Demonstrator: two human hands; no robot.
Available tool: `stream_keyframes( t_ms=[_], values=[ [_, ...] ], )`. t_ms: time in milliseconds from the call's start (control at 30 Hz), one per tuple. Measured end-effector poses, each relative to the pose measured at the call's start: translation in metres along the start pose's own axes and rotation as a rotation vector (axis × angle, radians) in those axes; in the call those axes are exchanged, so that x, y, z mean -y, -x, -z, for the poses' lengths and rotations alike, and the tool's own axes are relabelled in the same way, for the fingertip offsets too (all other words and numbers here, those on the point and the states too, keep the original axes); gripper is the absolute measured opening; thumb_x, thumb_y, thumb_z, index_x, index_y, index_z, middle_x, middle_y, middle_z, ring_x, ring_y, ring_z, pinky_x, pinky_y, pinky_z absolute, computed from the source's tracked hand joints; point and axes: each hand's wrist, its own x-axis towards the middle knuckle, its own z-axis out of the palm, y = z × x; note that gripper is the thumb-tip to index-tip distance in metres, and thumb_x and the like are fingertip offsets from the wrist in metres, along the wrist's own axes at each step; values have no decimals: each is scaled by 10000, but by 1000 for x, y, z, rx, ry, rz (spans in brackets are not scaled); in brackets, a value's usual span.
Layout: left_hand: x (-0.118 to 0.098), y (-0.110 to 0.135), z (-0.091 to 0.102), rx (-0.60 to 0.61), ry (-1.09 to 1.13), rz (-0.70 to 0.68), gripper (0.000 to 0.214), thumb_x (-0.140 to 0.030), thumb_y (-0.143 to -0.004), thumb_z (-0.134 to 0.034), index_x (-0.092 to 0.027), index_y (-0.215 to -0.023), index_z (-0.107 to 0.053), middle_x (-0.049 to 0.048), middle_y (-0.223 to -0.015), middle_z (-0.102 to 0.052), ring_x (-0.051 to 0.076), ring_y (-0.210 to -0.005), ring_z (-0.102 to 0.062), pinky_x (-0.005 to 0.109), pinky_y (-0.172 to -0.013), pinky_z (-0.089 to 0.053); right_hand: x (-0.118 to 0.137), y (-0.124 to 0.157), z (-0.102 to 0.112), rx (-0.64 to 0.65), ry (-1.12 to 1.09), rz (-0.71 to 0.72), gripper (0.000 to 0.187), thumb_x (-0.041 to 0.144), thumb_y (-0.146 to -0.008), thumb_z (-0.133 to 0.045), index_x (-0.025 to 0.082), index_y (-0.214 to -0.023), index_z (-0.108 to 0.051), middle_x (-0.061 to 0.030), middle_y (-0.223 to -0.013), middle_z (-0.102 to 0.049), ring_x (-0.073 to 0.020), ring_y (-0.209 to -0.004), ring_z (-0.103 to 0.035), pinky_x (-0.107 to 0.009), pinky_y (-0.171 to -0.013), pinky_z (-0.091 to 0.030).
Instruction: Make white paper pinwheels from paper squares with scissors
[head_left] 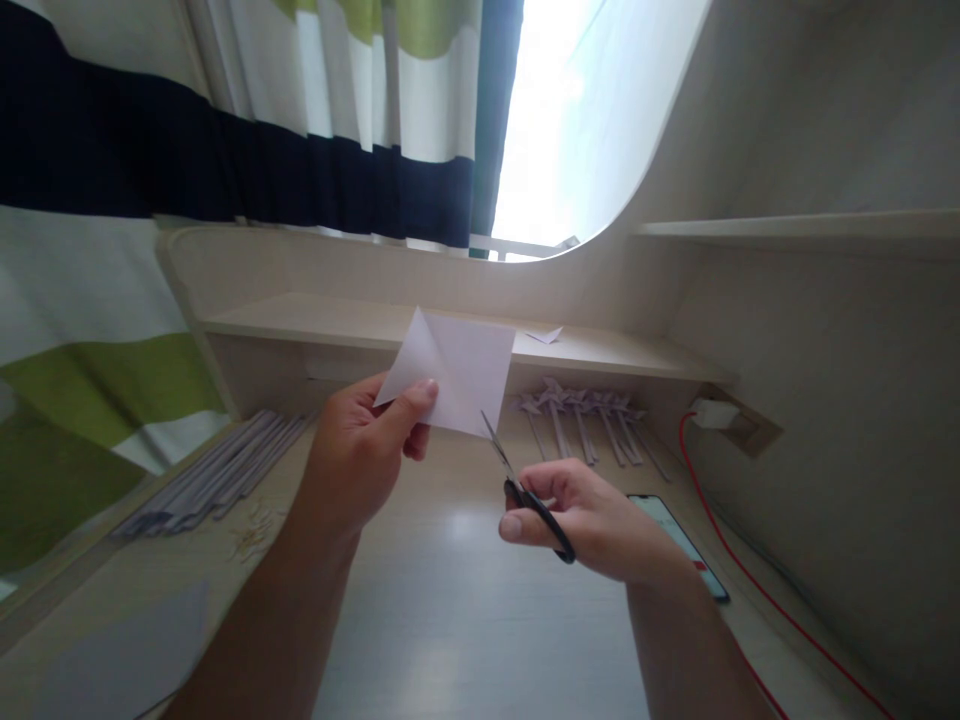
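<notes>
My left hand (364,450) pinches a white square of paper (457,365) by its lower left corner and holds it up above the desk; the sheet shows diagonal creases. My right hand (592,520) grips black-handled scissors (525,485). Their blades point up and left, and the tips touch the paper's bottom corner.
Several finished paper pinwheels on sticks (581,415) lie at the back of the wooden desk (465,610). A bundle of paper sticks (217,470) lies to the left. A phone (679,540) and a red cable (750,580) are at the right. A paper scrap (545,335) rests on the shelf.
</notes>
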Motion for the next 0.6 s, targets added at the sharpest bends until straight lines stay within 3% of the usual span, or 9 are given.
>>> stream_keyframes(
  t_ms=[433,600],
  values=[
    [-1,2,1,9,-44,8,351,-324,-920,-677,-192,-612,-572,-24,-534,-539,116,-506,-488,246,-491,-398,2,0,1,20,-5,12,423,509,-832,-822,171,-723,-591,52,-638,-431,-97,-589,-352,-258,-522,-243],
    [0,0,0,0,-50,9,346,-328,-913,-681,-192,-613,-577,-28,-528,-540,113,-495,-487,240,-477,-396,5,1,0,14,12,2,415,502,-828,-826,150,-701,-647,36,-608,-510,-90,-560,-400,-243,-499,-264]
  ],
)
